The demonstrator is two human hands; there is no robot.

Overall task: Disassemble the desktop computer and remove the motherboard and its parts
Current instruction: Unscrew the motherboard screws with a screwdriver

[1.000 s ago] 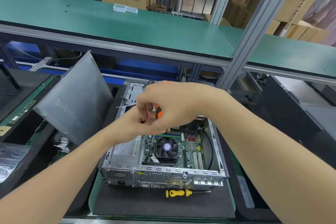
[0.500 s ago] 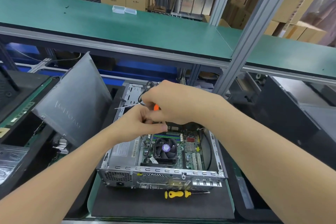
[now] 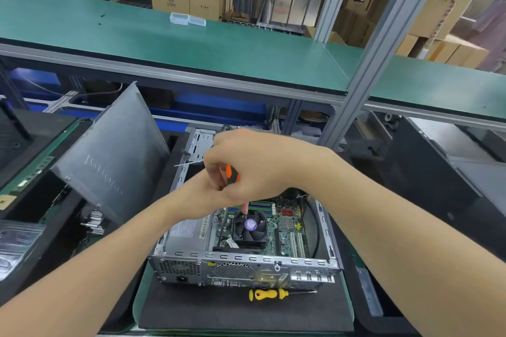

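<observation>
A grey side panel is seen leaning tilted at the left, just beside the open computer case. The left hand is held over the far part of the case. Its fingers are covered by the right hand, so whether they are apart or together cannot be told. The right hand is laid over it, with its fingers curled tight round an orange-handled tool (only a short piece of the handle is shown). One fingertip is pointed down just above the fan; which hand it belongs to cannot be told. The motherboard is seated inside the case, with the fan mounted on it. The case is set on a black mat on the tabletop. A yellow screwdriver is laid on the mat, just in front of the case's near wall.
</observation>
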